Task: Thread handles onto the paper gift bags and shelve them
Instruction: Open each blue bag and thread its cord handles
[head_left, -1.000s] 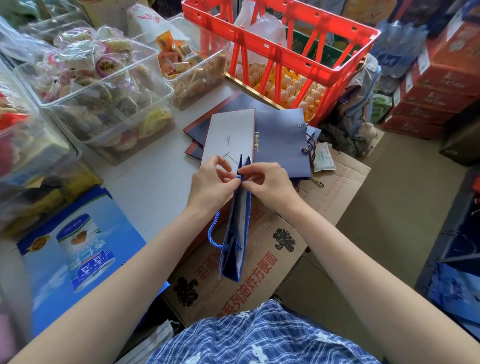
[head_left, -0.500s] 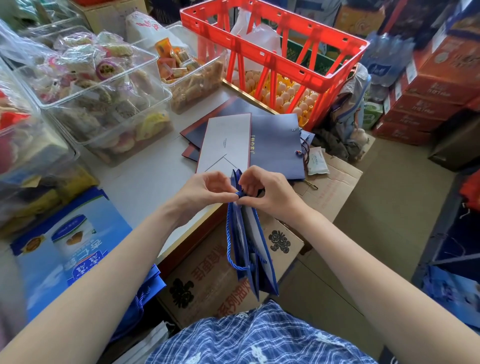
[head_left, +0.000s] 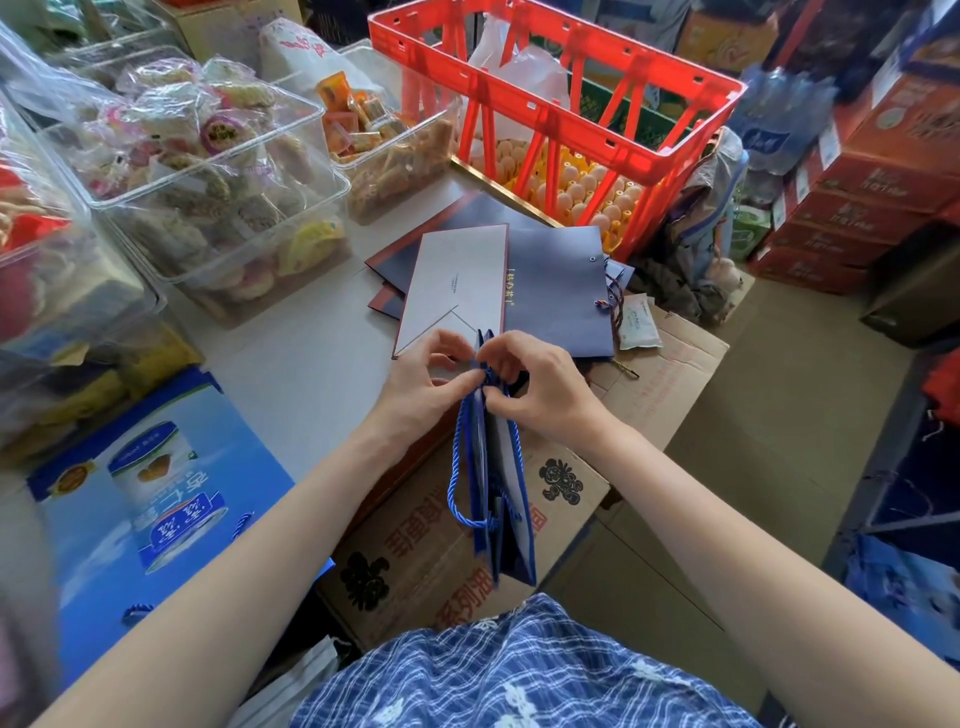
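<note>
**One handle on, one going in**

We pinch the top edge of the blue gift bag (head_left: 501, 499) with left hand (head_left: 426, 374) and right hand (head_left: 535, 384), above the cardboard box (head_left: 561, 467); one rope handle (head_left: 460, 467) hangs threaded, flat bags (head_left: 519, 291) wait on the table (head_left: 291, 364), none shelved yet

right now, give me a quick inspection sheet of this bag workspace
surface: pale grey tabletop, partly covered.
job's things: folded navy paper gift bag held upright over brown cardboard box; blue twisted rope handle loops down its left side; flat navy bags stacked on table.
clutter: clear plastic snack bins, red plastic crate above eggs, blue printed carton.
grips: left hand and right hand pinch the bag's top.
cables: nothing seen.
surroundings: stacked red cartons.
</note>
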